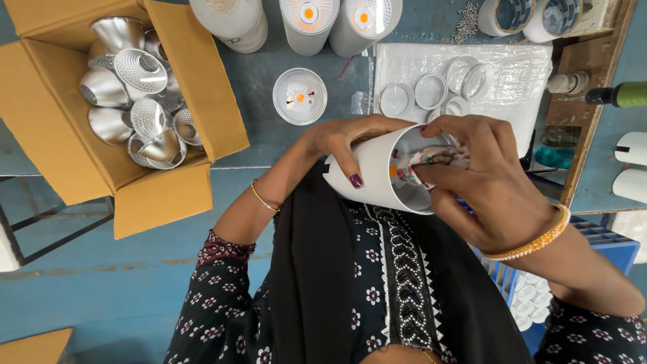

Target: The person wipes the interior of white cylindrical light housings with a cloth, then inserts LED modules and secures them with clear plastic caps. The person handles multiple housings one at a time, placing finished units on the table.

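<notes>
My left hand (350, 145) grips a white cylindrical lamp housing (367, 176), held tilted over my lap with its open end toward my right. My right hand (485, 178) pinches a patterned cloth (431, 160) and pushes it into the housing's open mouth. The inside of the housing is grey and partly hidden by the cloth and my fingers.
A cardboard box (168, 195) of several silver reflectors (138, 71) stands at the left. Three white lamp housings (306, 27) stand at the back, one more (300, 96) below them. Clear lens rings (431, 91) lie on a plastic sheet. A blue crate (606, 246) sits at the right.
</notes>
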